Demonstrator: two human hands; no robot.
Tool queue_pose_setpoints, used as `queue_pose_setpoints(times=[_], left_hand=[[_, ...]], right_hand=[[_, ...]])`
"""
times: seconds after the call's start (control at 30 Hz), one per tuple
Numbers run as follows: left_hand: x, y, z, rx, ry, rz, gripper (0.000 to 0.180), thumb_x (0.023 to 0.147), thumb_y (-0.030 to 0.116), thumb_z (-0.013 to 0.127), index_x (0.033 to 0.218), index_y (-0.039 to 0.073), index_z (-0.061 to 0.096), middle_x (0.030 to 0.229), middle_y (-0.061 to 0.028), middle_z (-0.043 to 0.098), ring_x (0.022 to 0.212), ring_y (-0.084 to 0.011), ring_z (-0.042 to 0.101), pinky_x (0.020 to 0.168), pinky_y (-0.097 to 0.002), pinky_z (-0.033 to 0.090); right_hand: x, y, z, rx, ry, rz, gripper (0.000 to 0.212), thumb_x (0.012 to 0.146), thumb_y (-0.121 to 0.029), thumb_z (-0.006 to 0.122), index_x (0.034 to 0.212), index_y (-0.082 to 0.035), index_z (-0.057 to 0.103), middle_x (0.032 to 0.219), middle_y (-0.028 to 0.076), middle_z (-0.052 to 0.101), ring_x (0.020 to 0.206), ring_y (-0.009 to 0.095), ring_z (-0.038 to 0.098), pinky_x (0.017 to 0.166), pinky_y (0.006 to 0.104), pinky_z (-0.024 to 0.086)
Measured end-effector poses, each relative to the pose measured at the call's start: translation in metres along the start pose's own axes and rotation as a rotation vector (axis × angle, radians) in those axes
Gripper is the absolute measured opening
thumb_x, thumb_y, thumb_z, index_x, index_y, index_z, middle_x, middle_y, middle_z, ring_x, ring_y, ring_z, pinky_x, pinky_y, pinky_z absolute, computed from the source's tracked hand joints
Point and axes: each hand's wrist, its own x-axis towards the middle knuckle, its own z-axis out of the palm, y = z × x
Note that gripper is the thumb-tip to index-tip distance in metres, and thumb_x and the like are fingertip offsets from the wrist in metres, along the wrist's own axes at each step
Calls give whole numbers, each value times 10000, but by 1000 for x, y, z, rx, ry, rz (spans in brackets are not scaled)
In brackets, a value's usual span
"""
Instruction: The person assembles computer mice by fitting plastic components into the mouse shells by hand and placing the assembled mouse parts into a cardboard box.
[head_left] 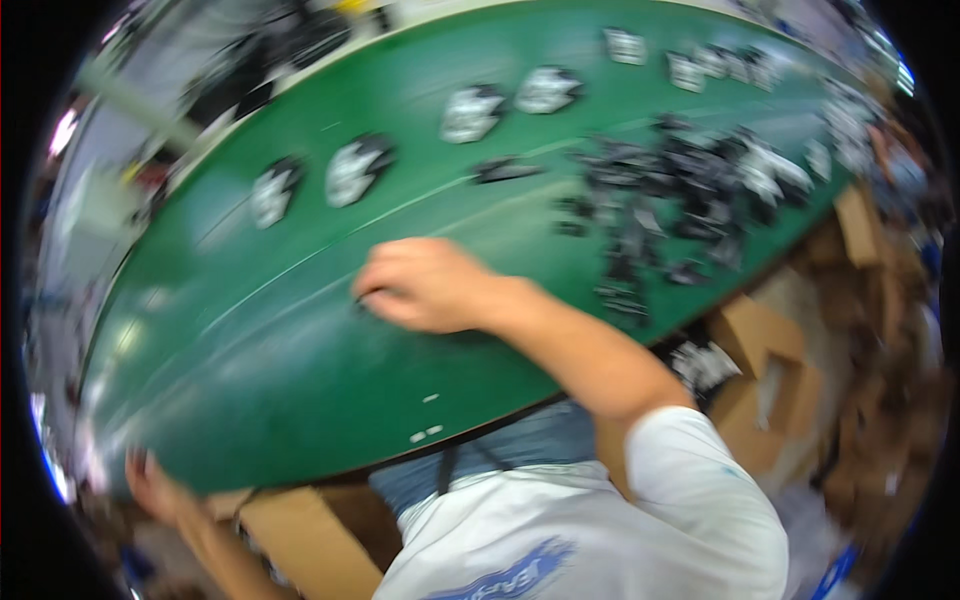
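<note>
My right hand (428,284) is above the middle of the green table (300,370), its fingers curled together. A small dark bit shows at the fingertips, too blurred to name. My left hand (155,488) is low at the far left, by the table's near edge. Motion smears its fingers, and I cannot make out anything in them. Beyond my right hand lies a single slim black piece (507,170). To its right spreads a loose heap of black parts (690,180), with some clear or white pieces among them.
Several black-and-white parts (358,172) lie spaced out along the table's far side. More pale pieces (850,125) are at the right end. Below the near edge stand open cardboard boxes (310,540), and another box (760,335) on the right.
</note>
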Motion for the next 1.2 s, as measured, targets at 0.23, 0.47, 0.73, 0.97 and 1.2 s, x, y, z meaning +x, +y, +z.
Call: queue_pose_setpoints(times=[0.23,0.47,0.73,0.97,1.2], left_hand=[[9,132,236,-492,-460,40,417,1058,169,698,1447,43,617,1349,-98,660,1293,-207,600,1133,-358,459],[46,189,415,-296,-672,326,630,1039,297,726,1549,-28,551,1502,-251,625,1351,-362,623,1151,-447,479],[38,190,413,-303,-554,83,667,1127,453,573,1590,-22,508,1646,-203,505,1476,-324,521,1228,-428,402],[-69,300,295,-1001,-322,-450,658,1177,446,450,1643,-18,411,1686,-149,455,1545,-281,440,1293,-418,336],[-103,305,271,-1227,-546,-660,600,1189,502,342,1617,103,474,1605,-74,563,1432,-179,535,1132,-335,447]], right_hand=[[-11,-13,-22,39,-221,141,151,965,-215,718,1038,-84,737,987,124,725,969,347,718,860,476,590],[2,38,-10,107,-174,-41,252,878,-342,766,901,-94,724,912,140,722,907,390,713,790,531,576],[-10,45,-22,-62,-144,4,176,831,-259,723,906,-101,744,919,122,722,897,351,729,761,500,578],[-6,35,-20,-198,12,23,168,821,-222,705,907,-83,742,922,130,701,886,355,722,761,490,584],[-1,38,-41,14,174,31,136,809,-187,736,916,-104,741,921,98,700,895,361,712,780,483,583]])
